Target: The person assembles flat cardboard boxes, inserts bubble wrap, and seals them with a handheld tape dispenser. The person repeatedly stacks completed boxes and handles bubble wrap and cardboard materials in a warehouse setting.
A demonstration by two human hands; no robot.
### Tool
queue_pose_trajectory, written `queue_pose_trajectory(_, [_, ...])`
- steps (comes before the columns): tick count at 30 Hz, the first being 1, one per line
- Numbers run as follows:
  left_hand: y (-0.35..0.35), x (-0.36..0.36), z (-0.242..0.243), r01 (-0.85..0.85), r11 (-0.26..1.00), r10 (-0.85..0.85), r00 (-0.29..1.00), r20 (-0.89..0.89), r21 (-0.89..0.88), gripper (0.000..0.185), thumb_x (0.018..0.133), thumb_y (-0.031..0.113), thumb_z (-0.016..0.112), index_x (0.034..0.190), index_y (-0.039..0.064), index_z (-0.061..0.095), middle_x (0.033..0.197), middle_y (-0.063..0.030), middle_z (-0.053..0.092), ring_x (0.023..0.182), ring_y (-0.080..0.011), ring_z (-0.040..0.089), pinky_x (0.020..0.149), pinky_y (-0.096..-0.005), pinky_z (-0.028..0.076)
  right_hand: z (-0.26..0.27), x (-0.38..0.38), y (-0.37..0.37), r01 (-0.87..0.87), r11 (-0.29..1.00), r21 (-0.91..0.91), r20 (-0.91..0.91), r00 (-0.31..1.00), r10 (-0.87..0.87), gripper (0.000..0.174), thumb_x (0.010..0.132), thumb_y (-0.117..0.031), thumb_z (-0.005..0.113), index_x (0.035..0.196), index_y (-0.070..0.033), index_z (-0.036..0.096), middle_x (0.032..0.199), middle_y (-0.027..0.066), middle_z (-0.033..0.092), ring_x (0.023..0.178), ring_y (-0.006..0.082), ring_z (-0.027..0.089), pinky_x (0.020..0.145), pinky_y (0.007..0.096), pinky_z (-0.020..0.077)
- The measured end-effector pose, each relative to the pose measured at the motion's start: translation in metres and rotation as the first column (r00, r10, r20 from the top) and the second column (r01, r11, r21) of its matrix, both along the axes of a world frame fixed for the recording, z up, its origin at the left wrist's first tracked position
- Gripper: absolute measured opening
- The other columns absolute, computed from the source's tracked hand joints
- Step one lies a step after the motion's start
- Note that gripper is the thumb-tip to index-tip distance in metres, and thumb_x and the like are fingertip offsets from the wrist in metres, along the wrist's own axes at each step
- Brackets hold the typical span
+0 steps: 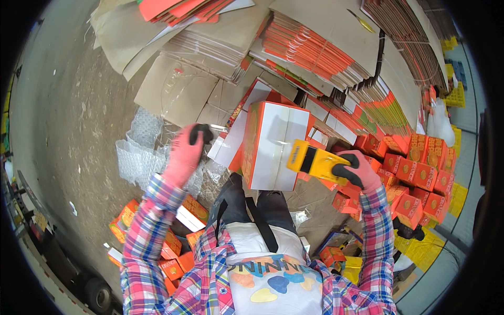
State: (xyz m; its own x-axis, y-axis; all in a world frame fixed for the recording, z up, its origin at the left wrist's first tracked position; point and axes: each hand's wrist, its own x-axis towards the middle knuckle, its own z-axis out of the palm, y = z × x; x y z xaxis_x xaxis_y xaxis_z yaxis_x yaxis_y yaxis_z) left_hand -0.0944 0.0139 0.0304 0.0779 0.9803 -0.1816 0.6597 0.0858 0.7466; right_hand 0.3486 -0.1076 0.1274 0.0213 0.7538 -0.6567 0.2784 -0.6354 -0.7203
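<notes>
An orange-and-white cardboard carton stands before my knees, its white flaps meeting at a seam with clear tape along it. My right hand, in a pink glove with black fingertips, grips a yellow tape dispenser with a black band. The dispenser's front end overlaps the carton's right edge in view; contact cannot be told. To the left of the carton, my left hand is raised in a matching glove. Its fingers are curled in, with no object visible in them. Bubble wrap lies on the floor beyond that hand.
Bundled flat cartons are stacked ahead and to the right. Small orange boxes are piled at right, with more orange boxes by my left side. Flat cardboard lies ahead left. A vehicle wheel shows at lower left.
</notes>
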Motion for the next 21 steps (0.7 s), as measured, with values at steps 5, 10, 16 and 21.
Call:
queue_pose_trajectory(5, [-0.001,-0.061,-0.050,0.093,0.984,-0.053,0.967,-0.247,0.152,0.025,0.093,0.021,0.060,0.108,0.002,0.066,0.104,-0.0180,0.068,0.096,-0.0369,0.064,0.088,-0.0450,0.048,-0.001,0.033,-0.003,-0.069,0.994,-0.086,0.203,0.975,0.086,0.048,0.082,-0.025,0.082,0.117,-0.001,0.062,0.107,0.0080,0.064,0.098,0.0138,0.061,0.083,0.0295,0.0506])
queue_pose_trajectory(10, [-0.008,-0.027,-0.112,0.129,0.979,-0.071,0.943,-0.326,0.159,0.026,0.094,0.025,0.058,0.109,0.006,0.066,0.102,-0.0151,0.069,0.096,-0.0348,0.064,0.087,-0.0449,0.048,-0.038,0.064,-0.012,-0.160,0.981,-0.113,0.365,0.911,0.191,0.047,0.084,-0.029,0.079,0.123,-0.008,0.062,0.117,0.0102,0.060,0.109,0.0217,0.061,0.089,0.0329,0.0512])
queue_pose_trajectory(16, [-0.037,0.038,-0.219,0.109,0.982,-0.146,0.958,-0.247,-0.157,0.030,0.096,0.032,0.051,0.108,0.009,0.065,0.102,-0.0133,0.070,0.098,-0.0326,0.065,0.088,-0.0442,0.047,-0.066,0.045,-0.009,-0.261,0.958,-0.119,0.562,0.778,0.282,0.046,0.084,-0.027,0.078,0.123,-0.009,0.062,0.115,0.0109,0.060,0.110,0.0257,0.058,0.095,0.0376,0.0478])
queue_pose_trajectory(21, [-0.045,0.091,-0.239,0.180,0.962,-0.216,0.962,-0.167,-0.207,0.027,0.096,0.031,0.050,0.109,0.011,0.063,0.100,-0.0128,0.070,0.094,-0.0335,0.066,0.084,-0.0457,0.049,-0.057,0.025,-0.001,-0.151,0.974,-0.170,0.514,0.829,0.218,0.044,0.086,-0.021,0.077,0.125,-0.007,0.060,0.121,0.0116,0.060,0.113,0.0253,0.059,0.096,0.0361,0.0499])
